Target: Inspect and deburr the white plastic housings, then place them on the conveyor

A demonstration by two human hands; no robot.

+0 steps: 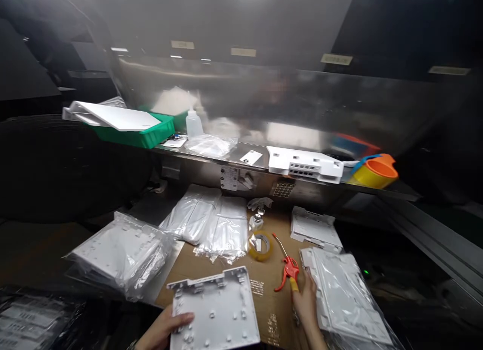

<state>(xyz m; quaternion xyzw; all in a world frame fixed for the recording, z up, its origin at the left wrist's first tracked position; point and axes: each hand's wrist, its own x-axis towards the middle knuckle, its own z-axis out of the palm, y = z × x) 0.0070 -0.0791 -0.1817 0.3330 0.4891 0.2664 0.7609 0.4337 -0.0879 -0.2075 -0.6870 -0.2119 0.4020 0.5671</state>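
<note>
At bottom centre, a panel point(222, 315) is gripped by the left hand point(166, 326); lower right, the right hand point(307, 305) is stretched upward at the gun point(291, 268), grip unclear.

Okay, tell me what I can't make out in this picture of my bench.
- Left hand, head view: most fingers hidden behind the flat white plastic panel.
- That panel's lower left corner, head view: cut off by the bottom edge.
- Red air gun with yellow band, head view: handle partly covered by the right hand, whose grip is unclear.
- Pale rectangular labels, head view: print too blurred.
</note>
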